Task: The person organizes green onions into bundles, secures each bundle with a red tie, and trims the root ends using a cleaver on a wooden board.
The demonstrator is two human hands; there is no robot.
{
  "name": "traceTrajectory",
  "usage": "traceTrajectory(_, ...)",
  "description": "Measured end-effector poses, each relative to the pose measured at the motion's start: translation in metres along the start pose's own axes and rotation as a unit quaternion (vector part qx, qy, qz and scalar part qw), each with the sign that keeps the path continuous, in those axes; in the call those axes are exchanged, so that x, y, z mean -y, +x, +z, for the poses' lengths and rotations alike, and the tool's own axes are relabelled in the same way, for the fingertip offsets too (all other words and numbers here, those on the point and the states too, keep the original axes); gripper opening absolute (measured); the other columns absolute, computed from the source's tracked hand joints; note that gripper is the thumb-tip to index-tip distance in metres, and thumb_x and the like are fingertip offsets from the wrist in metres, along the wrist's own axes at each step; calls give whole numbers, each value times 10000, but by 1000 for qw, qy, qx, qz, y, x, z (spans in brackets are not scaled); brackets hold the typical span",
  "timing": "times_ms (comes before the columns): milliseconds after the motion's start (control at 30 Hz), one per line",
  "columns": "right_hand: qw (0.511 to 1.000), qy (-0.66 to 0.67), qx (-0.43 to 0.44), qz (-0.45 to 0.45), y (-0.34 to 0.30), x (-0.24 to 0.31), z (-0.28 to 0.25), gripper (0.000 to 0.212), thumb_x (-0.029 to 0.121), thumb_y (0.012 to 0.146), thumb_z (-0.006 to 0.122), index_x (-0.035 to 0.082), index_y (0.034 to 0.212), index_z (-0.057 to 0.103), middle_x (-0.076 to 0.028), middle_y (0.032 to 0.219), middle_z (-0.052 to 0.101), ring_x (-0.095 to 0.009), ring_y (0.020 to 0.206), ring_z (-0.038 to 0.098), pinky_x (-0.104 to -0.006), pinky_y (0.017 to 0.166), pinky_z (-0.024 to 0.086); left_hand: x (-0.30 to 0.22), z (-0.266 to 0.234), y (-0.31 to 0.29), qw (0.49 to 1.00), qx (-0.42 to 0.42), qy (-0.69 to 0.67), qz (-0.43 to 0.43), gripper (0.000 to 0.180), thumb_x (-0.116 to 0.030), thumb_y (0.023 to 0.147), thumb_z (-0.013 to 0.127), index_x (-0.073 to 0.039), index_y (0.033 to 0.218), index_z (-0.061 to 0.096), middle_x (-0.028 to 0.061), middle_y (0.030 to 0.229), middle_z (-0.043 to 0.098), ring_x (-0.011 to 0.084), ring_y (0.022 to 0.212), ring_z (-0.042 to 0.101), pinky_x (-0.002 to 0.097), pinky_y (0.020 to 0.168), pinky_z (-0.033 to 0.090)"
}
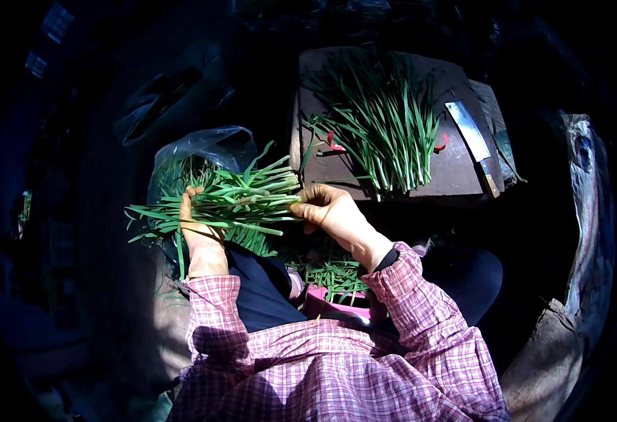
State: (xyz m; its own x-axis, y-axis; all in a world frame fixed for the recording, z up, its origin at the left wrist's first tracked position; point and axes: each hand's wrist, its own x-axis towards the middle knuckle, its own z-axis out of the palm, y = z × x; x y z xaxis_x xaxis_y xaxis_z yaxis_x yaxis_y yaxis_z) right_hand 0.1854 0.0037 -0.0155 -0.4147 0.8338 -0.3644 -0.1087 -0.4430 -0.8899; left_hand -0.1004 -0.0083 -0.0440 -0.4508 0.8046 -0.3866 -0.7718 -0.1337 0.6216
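Observation:
My left hand (203,238) is wrapped round a loose bunch of garlic chives (248,195), held sideways with the leaf tips to the left and the pale stem ends to the right. At those stem ends, my right hand (338,216) is closed, thumb and fingers pinching some of the stalks. Behind the bunch on the left stands a clear plastic bag (213,144) with more greens inside. Below my hands, between my legs, a pink basin (336,304) holds short green scraps (335,276).
On a dark board (459,179) ahead lies a big pile of chives (393,126), stems toward me. Red strips (440,144) show beside it. A cleaver (468,132) with a wooden handle lies at the board's right. A pale plastic sheet (582,211) hangs far right.

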Motion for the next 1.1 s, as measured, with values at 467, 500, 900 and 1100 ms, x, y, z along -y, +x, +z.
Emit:
traceTrajectory(467,784,-551,-136,-250,-19,-43,-45,346,361,825,808,32,805,701,-119,782,701,-261,733,696,-364,689,551,-8,-28,23,907,368,-181,-97,237,-199,1004,561,-18,1135,642,-83,692,429,75,677,459,328,863,438)
traceTrajectory(500,812,-518,-171,-209,-22,-42,-34,387,359,808,830,19,760,652,-127,711,635,-250,643,616,-357,630,513,-11,-48,39,881,384,-262,-86,230,-186,1000,576,-19,1140,650,-84,698,430,75,672,451,313,832,440)
traceTrajectory(900,993,30,-110,-14,-67,1,-33,57,2,919,689,-44,943,664,-135,872,728,-177,688,712,-268,553,571,-2,-12,11,850,404,-321,-105,231,-182,997,573,-13,1142,635,-71,723,481,55,690,490,278,817,462)
traceTrajectory(1100,956,-159,-199,-143,-74,7,-26,200,168,897,784,2,988,719,-48,841,729,-84,724,652,-221,617,513,7,-6,7,866,425,-255,-64,247,-224,1031,531,-58,1179,638,-29,743,468,121,680,418,364,810,408)
